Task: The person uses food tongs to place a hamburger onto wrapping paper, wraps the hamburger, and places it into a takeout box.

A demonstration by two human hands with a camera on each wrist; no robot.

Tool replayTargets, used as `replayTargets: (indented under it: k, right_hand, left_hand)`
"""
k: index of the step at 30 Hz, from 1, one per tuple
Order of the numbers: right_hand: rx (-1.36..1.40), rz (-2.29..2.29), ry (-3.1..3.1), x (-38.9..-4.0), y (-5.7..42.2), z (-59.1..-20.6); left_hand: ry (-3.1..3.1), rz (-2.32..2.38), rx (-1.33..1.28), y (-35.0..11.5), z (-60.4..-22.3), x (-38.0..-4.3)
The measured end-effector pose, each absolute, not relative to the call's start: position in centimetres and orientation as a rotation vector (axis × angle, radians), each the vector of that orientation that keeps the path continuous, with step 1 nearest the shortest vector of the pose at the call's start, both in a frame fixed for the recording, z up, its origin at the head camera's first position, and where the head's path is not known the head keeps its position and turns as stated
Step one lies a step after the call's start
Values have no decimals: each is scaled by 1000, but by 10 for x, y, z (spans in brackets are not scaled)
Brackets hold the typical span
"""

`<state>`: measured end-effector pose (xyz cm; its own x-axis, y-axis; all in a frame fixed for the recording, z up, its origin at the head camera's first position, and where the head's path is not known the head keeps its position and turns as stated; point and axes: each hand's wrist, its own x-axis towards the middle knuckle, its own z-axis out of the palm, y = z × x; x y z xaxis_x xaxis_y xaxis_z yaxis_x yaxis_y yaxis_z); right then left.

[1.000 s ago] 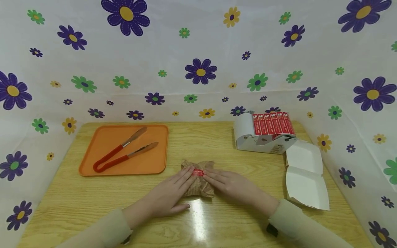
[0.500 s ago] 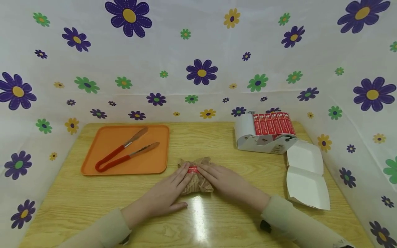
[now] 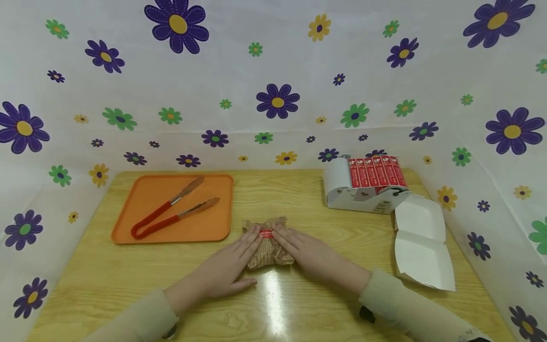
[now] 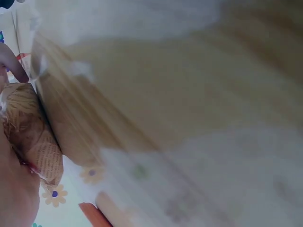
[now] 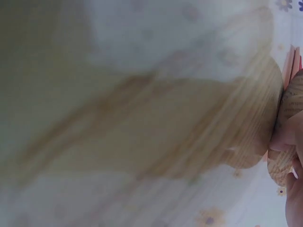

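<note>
A wrapped bundle of brown printed paper lies on the table, closed with a red sticker across its top. From its left side, my left hand rests on it with straight fingers, the thumb held apart near the table. My right hand lies on the other side, its straight fingers pressing the paper beside the sticker. What is inside the paper is hidden. At the edge of the left wrist view the crumpled paper bundle shows; the right wrist view also catches part of the bundle.
To the left is an orange tray bearing red-handled tongs. At the back right stands a white dispenser with several red sticker rolls. An opened white clamshell box lies at the right. Flowered cloth walls surround the table.
The paper bundle has shifted slightly left and away from me, both hands moving with it. The right fingers have come over its top beside the sticker. Over the last half second little moves.
</note>
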<state>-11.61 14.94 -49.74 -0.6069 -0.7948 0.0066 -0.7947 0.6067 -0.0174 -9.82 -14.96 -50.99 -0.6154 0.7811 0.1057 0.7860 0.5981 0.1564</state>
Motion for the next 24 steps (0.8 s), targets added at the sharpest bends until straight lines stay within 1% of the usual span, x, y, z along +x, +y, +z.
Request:
replayTargets:
  k: [7, 12, 17, 24]
  right_hand:
    - [-1448, -169, 2843, -115, 150, -496]
    - [-1479, -328, 2905, -113, 149, -487]
    - [-1301, -590, 2992, -110, 161, -470]
    - [-1085, -888, 3121, -109, 194, -450]
  left_hand:
    - [-2713, -232, -1337, -143, -508, -98]
    - [-2680, -143, -1358, -141, -509, -102]
    - [-2675, -143, -1377, -142, -509, -105]
    - [-2629, -93, -1412, -143, -508, -108]
